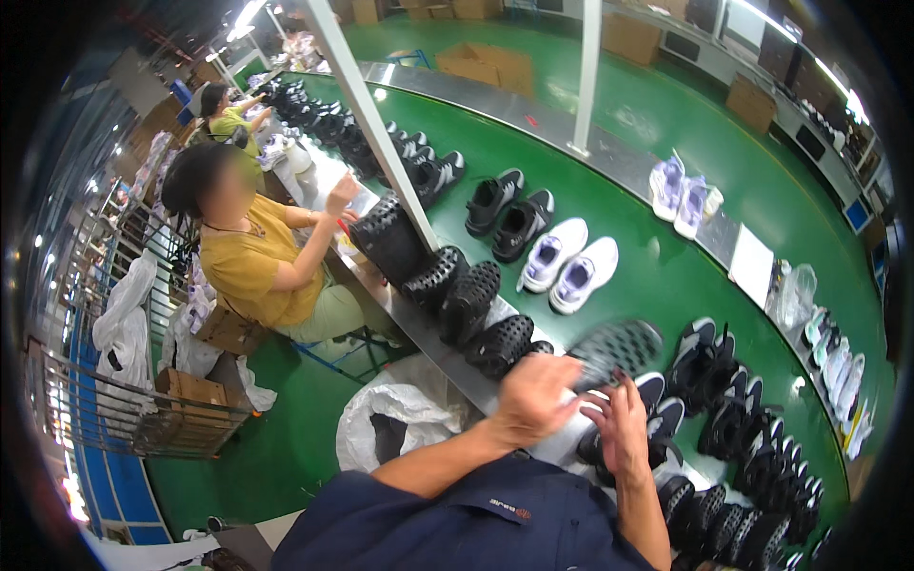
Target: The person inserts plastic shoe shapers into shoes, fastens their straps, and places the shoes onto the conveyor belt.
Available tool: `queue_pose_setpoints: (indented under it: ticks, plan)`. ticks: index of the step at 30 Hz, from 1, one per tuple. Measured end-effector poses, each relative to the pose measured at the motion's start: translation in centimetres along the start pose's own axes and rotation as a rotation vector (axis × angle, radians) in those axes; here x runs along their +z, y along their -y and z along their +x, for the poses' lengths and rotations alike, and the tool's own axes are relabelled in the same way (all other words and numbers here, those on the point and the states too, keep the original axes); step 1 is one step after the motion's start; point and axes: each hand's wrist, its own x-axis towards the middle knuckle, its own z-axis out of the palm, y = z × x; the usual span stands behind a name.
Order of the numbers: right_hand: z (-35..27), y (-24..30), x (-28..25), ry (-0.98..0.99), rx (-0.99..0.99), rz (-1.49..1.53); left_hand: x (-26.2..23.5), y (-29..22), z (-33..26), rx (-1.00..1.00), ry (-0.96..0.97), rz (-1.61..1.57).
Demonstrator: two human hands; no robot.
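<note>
A dark perforated clog (pixel 619 350), smeared by motion, is held above the near side of the bench. My right hand (pixel 617 423) has its fingers bent against the clog's lower edge. Closed and slightly blurred, my left hand (pixel 535 400) is at the clog's left end; what lies inside its fingers is hidden. More black perforated clogs (pixel 500 344) stand along the bench edge, just beyond my left hand. Close by my right hand are black sneakers with grey soles (pixel 666 419).
White-and-lilac sneakers (pixel 583 274) and black sneakers (pixel 524 226) stand on the green belt. Rows of dark shoes (pixel 752 447) fill the right. A metal post (pixel 376 124) rises from the bench. A co-worker in yellow (pixel 257 247) sits left, near a white sack (pixel 400 404).
</note>
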Motion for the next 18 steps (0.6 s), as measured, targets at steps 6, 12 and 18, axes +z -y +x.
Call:
queue_pose_setpoints:
  ticks: [6, 12, 18]
  plan:
    - [-2.5, 3.3, -4.8, 0.228, 0.36, -0.114, 5.4, -0.3, 1.3, -0.432, 0.311, -0.719]
    - [-6.2, 3.6, -5.8, -0.092, -0.004, -1.228, 10.4, -0.3, 0.3, -0.672, 0.478, -0.814]
    - [-9.3, 0.9, -7.9, -0.159, -0.288, -1.489, 14.4, -3.3, -3.0, -1.011, 0.438, -0.936]
